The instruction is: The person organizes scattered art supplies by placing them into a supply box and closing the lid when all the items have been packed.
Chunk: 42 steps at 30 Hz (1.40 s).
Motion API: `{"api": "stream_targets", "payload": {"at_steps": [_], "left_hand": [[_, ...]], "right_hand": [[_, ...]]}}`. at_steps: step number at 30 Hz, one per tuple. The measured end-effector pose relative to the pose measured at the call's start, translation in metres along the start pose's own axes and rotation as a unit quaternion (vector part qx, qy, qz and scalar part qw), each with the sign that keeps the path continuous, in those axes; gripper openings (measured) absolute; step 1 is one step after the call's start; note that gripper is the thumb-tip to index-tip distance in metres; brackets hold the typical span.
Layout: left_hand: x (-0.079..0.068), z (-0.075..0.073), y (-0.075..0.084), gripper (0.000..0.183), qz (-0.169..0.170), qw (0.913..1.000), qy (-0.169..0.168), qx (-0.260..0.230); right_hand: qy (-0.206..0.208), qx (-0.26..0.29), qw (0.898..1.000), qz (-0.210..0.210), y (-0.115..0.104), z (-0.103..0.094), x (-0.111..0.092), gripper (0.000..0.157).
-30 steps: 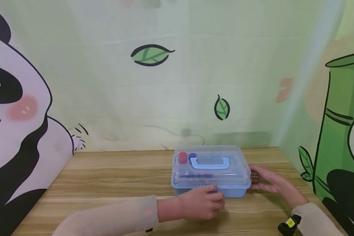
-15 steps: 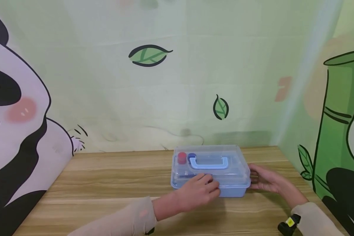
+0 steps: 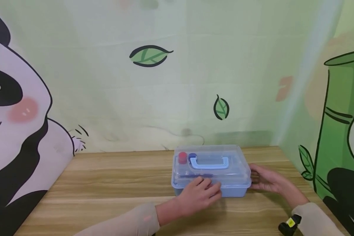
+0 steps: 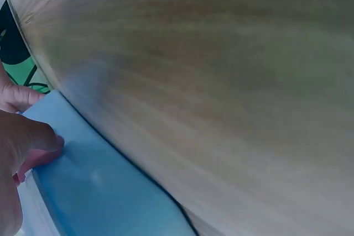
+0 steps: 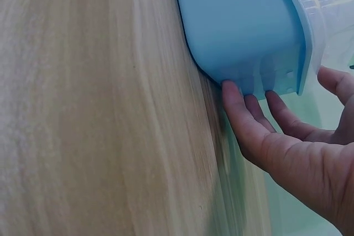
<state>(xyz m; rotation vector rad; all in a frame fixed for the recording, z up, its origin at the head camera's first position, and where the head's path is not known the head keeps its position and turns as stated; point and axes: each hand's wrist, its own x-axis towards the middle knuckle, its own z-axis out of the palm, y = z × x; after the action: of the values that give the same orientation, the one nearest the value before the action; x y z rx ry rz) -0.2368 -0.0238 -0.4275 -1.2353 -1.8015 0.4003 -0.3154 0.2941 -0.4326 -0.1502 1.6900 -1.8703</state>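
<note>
A plastic storage box (image 3: 234, 191) with a pale blue base, clear lid (image 3: 236, 173) and light blue handle (image 3: 209, 166) stands on the table, its lid down. My left hand (image 3: 196, 196) is at the middle of its front, fingers bent over the lid's front edge. In the left wrist view, the thumb is against a pink latch (image 4: 37, 160), which the hand covers in the head view. At the box's right end, my right hand (image 3: 266, 179) touches the side with its fingertips. The right wrist view shows those fingers (image 5: 285, 117) extended and spread on the blue wall.
Inside the lid show a red round cap (image 3: 182, 157), a dark blue round cap (image 3: 192, 156) and a thin dark stick-like thing. The wooden table (image 3: 115, 177) meets a printed cloth backdrop (image 3: 106, 98) close behind the box.
My left hand has shifted slightly left, and its fingers have come up from the front latch area onto the lid's front edge. The right hand and the box stay where they were.
</note>
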Motion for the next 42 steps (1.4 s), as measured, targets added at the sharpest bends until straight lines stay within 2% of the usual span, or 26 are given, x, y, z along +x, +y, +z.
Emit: {"api": "stream_targets", "payload": {"at_steps": [9,15,24,29,32,36,39,42], "left_hand": [[0.002,-0.009,0.000,0.039,-0.014,0.9998,-0.014,-0.002],[0.002,-0.009,-0.006,0.046,-0.011,0.9996,-0.022,-0.012],[-0.004,0.007,0.001,0.043,-0.025,0.9992,-0.028,-0.015],[-0.006,0.007,0.002,0.030,-0.044,0.9969,-0.041,-0.051],[-0.005,0.007,0.001,0.029,-0.054,0.9965,-0.028,-0.058],[-0.004,0.008,-0.002,0.031,-0.074,0.9956,-0.005,-0.058],[-0.006,0.007,-0.003,0.028,-0.085,0.9945,-0.015,-0.060],[-0.007,0.006,-0.002,0.025,-0.077,0.9941,-0.033,-0.069]], "right_hand": [[0.003,-0.007,1.000,0.006,0.000,0.000,0.001,0.033],[0.008,-0.010,1.000,0.008,-0.004,0.004,0.001,0.025],[0.003,-0.003,1.000,0.002,-0.002,0.002,0.002,0.024],[-0.006,-0.009,1.000,-0.017,0.001,0.003,0.004,0.044],[-0.019,-0.015,0.999,-0.033,0.003,0.003,0.006,0.057],[-0.020,-0.015,0.999,-0.037,0.003,0.003,0.008,0.063],[-0.013,-0.015,0.999,-0.032,0.001,0.003,0.010,0.064],[-0.012,-0.015,0.999,-0.031,0.001,0.002,0.010,0.064]]}}
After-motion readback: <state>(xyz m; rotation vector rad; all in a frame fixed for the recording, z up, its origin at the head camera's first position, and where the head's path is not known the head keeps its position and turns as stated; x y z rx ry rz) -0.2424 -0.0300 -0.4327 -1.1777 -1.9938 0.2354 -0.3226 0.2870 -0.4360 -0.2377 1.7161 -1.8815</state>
